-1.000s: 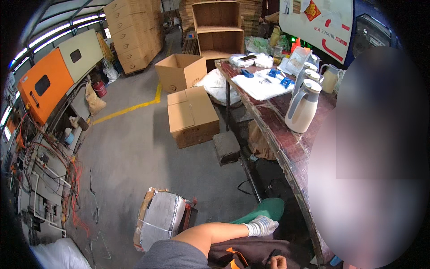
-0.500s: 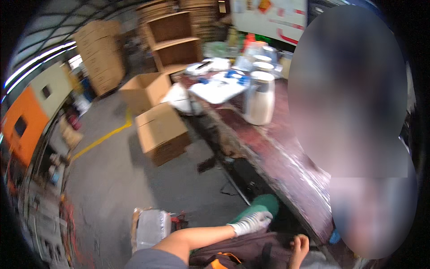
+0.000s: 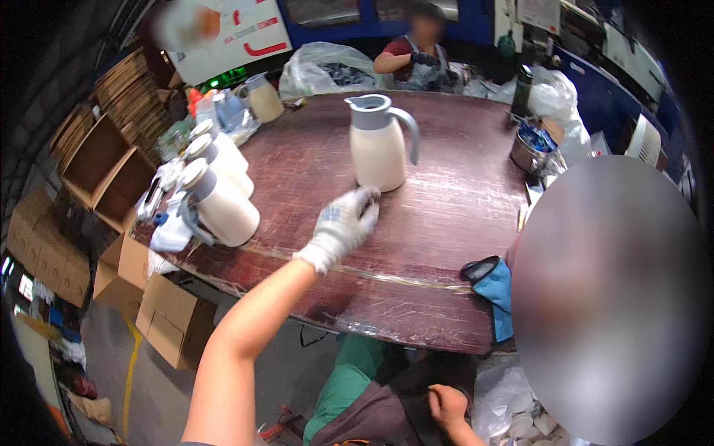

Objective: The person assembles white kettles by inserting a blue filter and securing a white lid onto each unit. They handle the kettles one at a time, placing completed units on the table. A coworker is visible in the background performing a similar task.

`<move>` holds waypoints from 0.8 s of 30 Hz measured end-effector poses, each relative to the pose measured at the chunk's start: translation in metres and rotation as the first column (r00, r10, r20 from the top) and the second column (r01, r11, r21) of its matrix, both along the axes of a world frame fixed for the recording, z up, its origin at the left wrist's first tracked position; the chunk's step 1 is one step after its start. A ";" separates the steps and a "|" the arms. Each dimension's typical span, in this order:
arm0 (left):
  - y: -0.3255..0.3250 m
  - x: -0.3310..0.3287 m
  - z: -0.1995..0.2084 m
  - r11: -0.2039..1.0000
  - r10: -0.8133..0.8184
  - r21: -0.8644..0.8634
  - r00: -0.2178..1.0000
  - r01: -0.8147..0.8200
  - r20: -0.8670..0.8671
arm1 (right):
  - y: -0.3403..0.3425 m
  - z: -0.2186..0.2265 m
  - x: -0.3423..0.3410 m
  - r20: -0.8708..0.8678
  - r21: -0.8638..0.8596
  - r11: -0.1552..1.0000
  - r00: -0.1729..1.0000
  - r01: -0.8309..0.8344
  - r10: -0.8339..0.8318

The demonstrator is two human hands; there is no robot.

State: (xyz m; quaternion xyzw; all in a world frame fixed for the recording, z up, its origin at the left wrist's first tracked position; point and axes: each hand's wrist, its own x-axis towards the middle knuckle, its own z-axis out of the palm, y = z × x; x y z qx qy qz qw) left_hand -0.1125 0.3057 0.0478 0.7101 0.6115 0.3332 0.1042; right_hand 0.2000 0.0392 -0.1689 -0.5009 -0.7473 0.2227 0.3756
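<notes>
A cream vacuum jug (image 3: pixel 378 156) with a grey collar, spout and handle stands upright on the dark red table (image 3: pixel 297 171), its lid off. My left hand (image 3: pixel 343 224), in a white knitted glove, reaches over the table to the jug's base. Its thumb and fingers are apart with nothing between them; whether the fingertips touch the jug is unclear. Bare and loosely curled, my right hand (image 3: pixel 448 409) rests low over my lap, with nothing visible in it. Beyond my left arm, several similar lidded jugs (image 3: pixel 227 212) stand at the table's left.
A blue cloth piece (image 3: pixel 494 290) lies at the near right edge, beside a blurred area. A metal pot (image 3: pixel 529 154) and a dark bottle (image 3: pixel 522 91) stand at the right. Cardboard boxes (image 3: pixel 175 320) sit on the floor at left. A person (image 3: pixel 416 56) sits across the table.
The view has swung right toward the table. My gloved left hand has risen from my lap area to beside the jug's base. My right hand stays low and curled.
</notes>
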 end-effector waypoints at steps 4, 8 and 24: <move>0.130 0.021 -0.015 0.990 0.111 -0.109 0.979 -0.093 0.172 | 0.016 0.005 -0.009 0.031 0.000 1.000 1.000 0.004 -0.004; 0.192 0.063 -0.002 0.991 0.020 -0.120 0.823 0.059 0.567 | 0.019 -0.001 0.005 -0.029 -0.008 0.998 0.998 0.054 -0.055; -0.125 -0.041 0.037 0.963 -0.148 -0.059 0.700 0.262 0.699 | -0.052 0.014 0.156 -0.110 -0.353 0.664 0.675 0.660 -0.729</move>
